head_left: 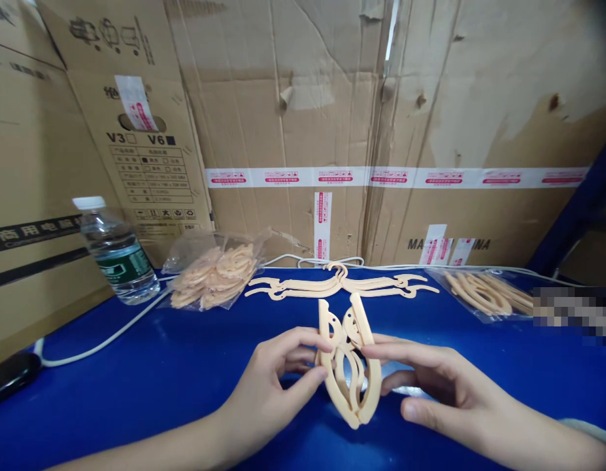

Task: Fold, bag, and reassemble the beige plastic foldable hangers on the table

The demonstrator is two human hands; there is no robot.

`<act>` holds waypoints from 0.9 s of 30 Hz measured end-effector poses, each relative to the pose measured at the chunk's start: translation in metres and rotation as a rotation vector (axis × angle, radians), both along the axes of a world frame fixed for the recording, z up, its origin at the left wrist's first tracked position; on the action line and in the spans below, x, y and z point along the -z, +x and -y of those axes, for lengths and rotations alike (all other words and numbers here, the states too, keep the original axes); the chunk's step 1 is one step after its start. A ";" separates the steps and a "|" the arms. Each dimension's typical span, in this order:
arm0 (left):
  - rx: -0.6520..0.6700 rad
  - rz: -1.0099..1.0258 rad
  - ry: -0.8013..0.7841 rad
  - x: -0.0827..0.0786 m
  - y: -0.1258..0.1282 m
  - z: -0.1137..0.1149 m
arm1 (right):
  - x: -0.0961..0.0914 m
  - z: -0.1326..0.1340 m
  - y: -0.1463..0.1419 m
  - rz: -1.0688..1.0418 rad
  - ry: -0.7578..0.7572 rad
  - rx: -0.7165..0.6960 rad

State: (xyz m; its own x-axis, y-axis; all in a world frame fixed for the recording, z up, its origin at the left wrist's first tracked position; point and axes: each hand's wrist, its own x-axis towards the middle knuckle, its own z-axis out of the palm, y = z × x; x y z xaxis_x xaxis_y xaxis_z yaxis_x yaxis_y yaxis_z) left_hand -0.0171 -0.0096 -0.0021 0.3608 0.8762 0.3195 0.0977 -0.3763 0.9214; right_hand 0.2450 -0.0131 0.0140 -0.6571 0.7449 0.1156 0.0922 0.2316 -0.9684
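Observation:
A beige plastic folding hanger (375, 383), its two arms folded up into a narrow V, is held upright above the blue tabletop. My left hand (287, 373) pinches its left arm, the thumb in front and fingers partly hidden behind. On the other side, my right hand (435, 379) has its index fingertip on the hanger's right arm, another finger reaching behind it. The right thumb stands apart from the hanger. Just beyond lie several unfolded hangers (312, 286) of the same kind, stacked with their hooks toward the back.
A clear bag of beige hanger parts (212, 278) sits at the back left, near a water bottle (121, 258). Another bag of hangers (484, 293) lies at the right. A white cable (104, 340) leads to a black object (13, 378). Cardboard (293, 131) walls the back.

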 end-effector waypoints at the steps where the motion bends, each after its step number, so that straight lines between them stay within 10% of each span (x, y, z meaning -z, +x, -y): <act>1: 0.023 -0.009 -0.001 0.000 -0.001 0.001 | -0.001 0.001 0.001 0.019 0.013 -0.002; 15: 0.196 -0.190 0.166 -0.008 -0.008 0.012 | -0.010 0.001 0.005 0.021 -0.006 -0.067; 27: 0.270 -0.823 0.411 -0.005 -0.005 0.014 | -0.008 -0.032 0.031 0.500 0.230 0.292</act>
